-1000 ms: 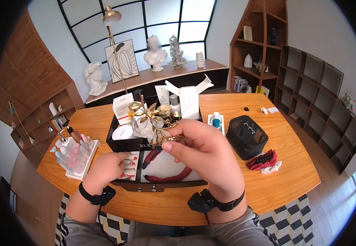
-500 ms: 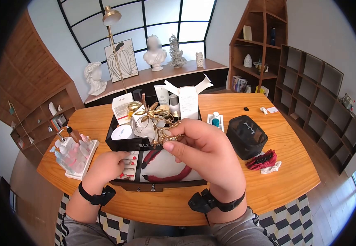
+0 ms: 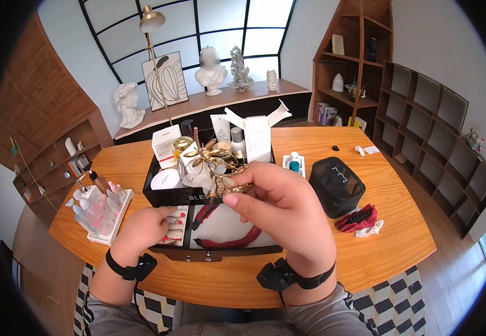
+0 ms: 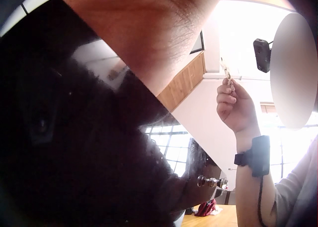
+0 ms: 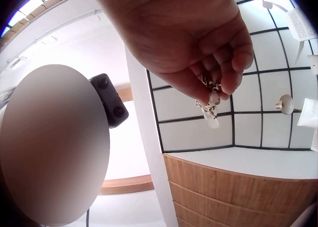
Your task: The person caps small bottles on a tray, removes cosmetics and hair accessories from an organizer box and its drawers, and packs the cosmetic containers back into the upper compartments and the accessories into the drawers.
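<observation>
My right hand (image 3: 285,204) pinches a gold-and-white flower hair clip (image 3: 206,162) between thumb and fingers, raised above the black storage box. The clip (image 5: 211,110) hangs below the fingertips in the right wrist view. My left hand (image 3: 142,228) rests at the left side of the open drawer (image 3: 220,255), its fingers reaching over the edge beside small clips with red tips (image 3: 177,227). In the left wrist view, the dark drawer side (image 4: 74,137) hides that hand's fingers. A dark red band (image 3: 237,242) lies curved in the drawer's larger compartment.
The box's upper part holds a round white container (image 3: 166,179), cartons and tubes. A tray of bottles (image 3: 106,218) stands left. To the right are a small white tray (image 3: 302,168), a black mesh case (image 3: 338,187) and a burgundy scrunchie (image 3: 355,219) with a black claw clip.
The hair clip has turned slightly in my right hand's fingers. My left hand has stayed at the drawer, and the head view has shifted a little.
</observation>
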A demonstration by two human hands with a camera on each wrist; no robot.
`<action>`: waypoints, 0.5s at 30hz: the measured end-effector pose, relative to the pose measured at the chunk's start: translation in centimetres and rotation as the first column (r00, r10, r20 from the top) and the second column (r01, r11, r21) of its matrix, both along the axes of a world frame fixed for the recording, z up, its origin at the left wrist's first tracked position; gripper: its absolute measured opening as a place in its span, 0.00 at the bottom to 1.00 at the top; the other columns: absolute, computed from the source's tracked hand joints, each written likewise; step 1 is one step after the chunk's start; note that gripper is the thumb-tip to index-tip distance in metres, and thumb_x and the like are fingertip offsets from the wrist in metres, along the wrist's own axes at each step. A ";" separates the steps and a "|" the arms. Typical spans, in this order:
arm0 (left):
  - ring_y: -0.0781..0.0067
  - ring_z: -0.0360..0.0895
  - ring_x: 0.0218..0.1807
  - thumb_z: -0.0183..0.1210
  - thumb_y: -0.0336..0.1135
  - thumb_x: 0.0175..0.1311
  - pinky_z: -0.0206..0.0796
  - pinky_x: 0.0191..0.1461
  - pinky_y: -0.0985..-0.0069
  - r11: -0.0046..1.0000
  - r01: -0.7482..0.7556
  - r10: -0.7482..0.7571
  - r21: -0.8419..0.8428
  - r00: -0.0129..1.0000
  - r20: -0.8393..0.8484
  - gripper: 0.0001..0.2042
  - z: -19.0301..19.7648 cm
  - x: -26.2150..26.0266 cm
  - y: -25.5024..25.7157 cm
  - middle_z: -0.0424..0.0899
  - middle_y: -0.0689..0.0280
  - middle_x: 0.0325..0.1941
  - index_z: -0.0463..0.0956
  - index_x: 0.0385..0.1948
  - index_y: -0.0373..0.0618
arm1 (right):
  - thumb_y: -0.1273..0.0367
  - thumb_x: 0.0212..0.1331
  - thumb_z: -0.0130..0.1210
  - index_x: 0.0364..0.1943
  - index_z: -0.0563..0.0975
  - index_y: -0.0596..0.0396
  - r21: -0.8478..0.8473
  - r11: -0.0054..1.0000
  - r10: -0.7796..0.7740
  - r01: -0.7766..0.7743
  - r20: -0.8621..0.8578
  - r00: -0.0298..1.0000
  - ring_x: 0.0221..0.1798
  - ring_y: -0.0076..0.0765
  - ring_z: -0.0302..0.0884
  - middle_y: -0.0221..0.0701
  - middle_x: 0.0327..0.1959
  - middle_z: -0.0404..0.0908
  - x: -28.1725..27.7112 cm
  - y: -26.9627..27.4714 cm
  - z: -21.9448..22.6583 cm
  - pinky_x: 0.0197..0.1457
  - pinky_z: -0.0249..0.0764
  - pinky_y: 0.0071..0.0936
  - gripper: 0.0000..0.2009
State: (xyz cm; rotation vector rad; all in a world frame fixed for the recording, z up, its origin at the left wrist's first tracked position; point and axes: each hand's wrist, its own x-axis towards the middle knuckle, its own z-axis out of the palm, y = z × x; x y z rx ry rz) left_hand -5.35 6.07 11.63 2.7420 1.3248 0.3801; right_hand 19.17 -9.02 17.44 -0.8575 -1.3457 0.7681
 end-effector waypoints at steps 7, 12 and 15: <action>0.52 0.80 0.33 0.52 0.29 0.57 0.72 0.39 0.64 1.000 0.003 -0.003 0.000 1.000 -0.015 0.17 -0.4 -0.2 0.5 0.82 0.52 0.30 0.79 0.49 0.50 | 0.79 0.57 0.61 0.36 0.77 0.62 0.008 1.000 -0.007 0.007 0.032 0.999 0.28 0.12 0.70 0.21 0.26 0.75 -0.1 0.0 0.0 0.29 0.65 0.12 0.06; 0.52 0.80 0.35 0.52 0.29 0.56 0.72 0.41 0.65 1.000 0.023 -0.023 0.003 1.000 0.014 0.16 -0.6 -0.4 0.9 0.82 0.51 0.31 0.80 0.47 0.49 | 0.79 0.57 0.60 0.36 0.77 0.62 0.012 1.000 -0.005 0.004 0.018 1.000 0.28 0.12 0.70 0.21 0.26 0.75 -0.1 0.0 -0.1 0.30 0.65 0.11 0.05; 0.51 0.80 0.36 0.52 0.28 0.56 0.72 0.42 0.63 0.999 0.042 -0.044 0.021 0.992 0.116 0.15 -0.4 -1.1 0.6 0.82 0.51 0.33 0.80 0.45 0.46 | 0.76 0.59 0.59 0.35 0.76 0.61 0.049 0.999 0.000 -0.001 0.021 1.000 0.25 0.13 0.64 0.21 0.23 0.72 0.1 0.1 -0.4 0.26 0.61 0.14 0.04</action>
